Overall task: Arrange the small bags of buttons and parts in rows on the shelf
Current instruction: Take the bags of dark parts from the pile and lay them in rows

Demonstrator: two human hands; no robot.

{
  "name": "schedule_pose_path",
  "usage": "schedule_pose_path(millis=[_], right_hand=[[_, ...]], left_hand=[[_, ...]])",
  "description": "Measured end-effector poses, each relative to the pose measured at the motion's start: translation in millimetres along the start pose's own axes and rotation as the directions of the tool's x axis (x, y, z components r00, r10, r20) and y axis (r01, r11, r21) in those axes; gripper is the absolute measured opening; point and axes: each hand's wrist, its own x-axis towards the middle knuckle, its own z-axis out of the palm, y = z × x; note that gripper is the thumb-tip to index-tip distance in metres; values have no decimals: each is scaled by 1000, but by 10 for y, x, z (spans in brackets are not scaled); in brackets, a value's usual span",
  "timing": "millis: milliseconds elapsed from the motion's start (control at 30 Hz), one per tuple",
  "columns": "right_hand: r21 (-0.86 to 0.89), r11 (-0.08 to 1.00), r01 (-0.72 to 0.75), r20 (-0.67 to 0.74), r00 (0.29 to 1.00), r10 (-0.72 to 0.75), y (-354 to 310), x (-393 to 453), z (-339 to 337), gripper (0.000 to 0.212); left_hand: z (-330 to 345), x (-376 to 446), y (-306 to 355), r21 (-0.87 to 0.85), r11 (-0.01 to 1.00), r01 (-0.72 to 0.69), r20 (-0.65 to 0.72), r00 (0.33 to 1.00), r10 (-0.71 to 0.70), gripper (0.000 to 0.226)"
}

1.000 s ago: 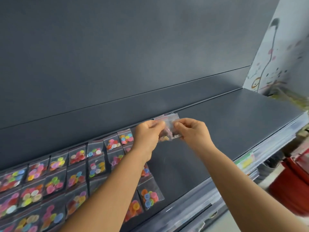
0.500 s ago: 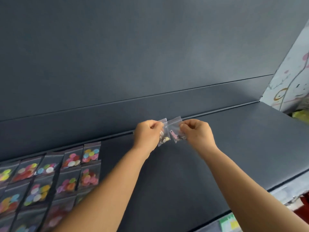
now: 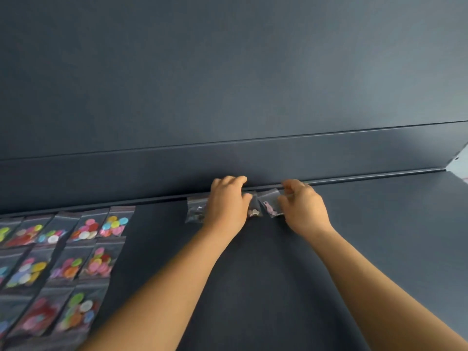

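Three small clear bags of parts lie in a line at the back edge of the dark shelf (image 3: 379,236). My left hand (image 3: 228,202) rests flat over them, covering part of the left bag (image 3: 195,212) and of the middle bag (image 3: 254,211). Fingers and thumb of my right hand (image 3: 302,210) pinch the right bag (image 3: 269,205), which holds pink parts and lies on the shelf. Rows of bags with colourful buttons (image 3: 83,249) fill the shelf's left side.
A dark back panel (image 3: 228,97) rises straight behind the bags, with a ledge along its foot. A bare strip of shelf separates the button bags from the three small bags. A pale wall (image 3: 462,160) shows at the far right.
Both hands have come down from mid-air to the back of the shelf. The bags they held between them now lie spread side by side, and the view has shifted right.
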Motion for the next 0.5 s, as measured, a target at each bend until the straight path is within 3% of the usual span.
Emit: schedule_pose_path(millis=[67,167,267,500], right_hand=[[-81,988,129,10,992,-129,20,-30,-2,35],[-107,955,276,108,958,-265,48,-63,32,24],[-128,946,299,158,947,-278,79,-83,76,21],[-100,960,263,126,960,-250,39,-30,124,21]], left_hand=[[1,-80,-26,73,992,-104,-10,994,105,39],[43,-208,-20,124,976,-180,121,979,165,28],[68,-258,-27,179,963,-199,196,967,163,26],[69,-251,-50,177,963,-201,180,969,169,22]])
